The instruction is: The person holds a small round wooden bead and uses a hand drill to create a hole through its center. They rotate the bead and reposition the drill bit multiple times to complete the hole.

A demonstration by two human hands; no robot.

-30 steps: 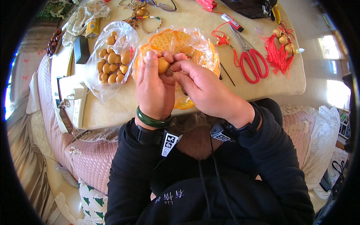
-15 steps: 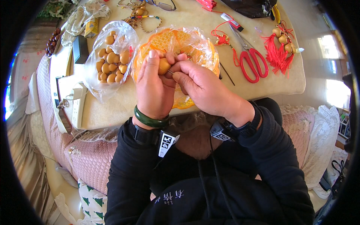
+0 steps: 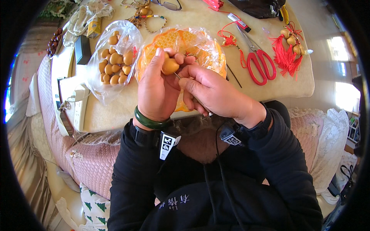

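Note:
My left hand (image 3: 154,90), with a dark green bangle (image 3: 150,119) at its wrist, is closed around a small tan gourd (image 3: 169,66). In my right hand (image 3: 210,86) is a thin metal awl (image 3: 177,75), gripped between thumb and fingers. Its tip meets the gourd's lower right side, and how deep it goes I cannot tell. The awl's other end shows below my right fingers. Both hands are over an orange openwork basket (image 3: 152,42) lined with clear plastic. To the left, a clear plastic bag (image 3: 94,71) holds several more small gourds (image 3: 115,59).
Red-handled scissors (image 3: 257,69) lie right of the basket, near a red knotted cord (image 3: 230,40) and red tassels with gourds (image 3: 287,56). A thin black rod (image 3: 234,76) lies beside the basket. At left are a dark box (image 3: 83,50) and a white power strip (image 3: 79,111).
My right hand has shifted slightly down and away from the gourd, showing more of the awl's shaft and its far end. The gourd is less covered by fingers and turned a little.

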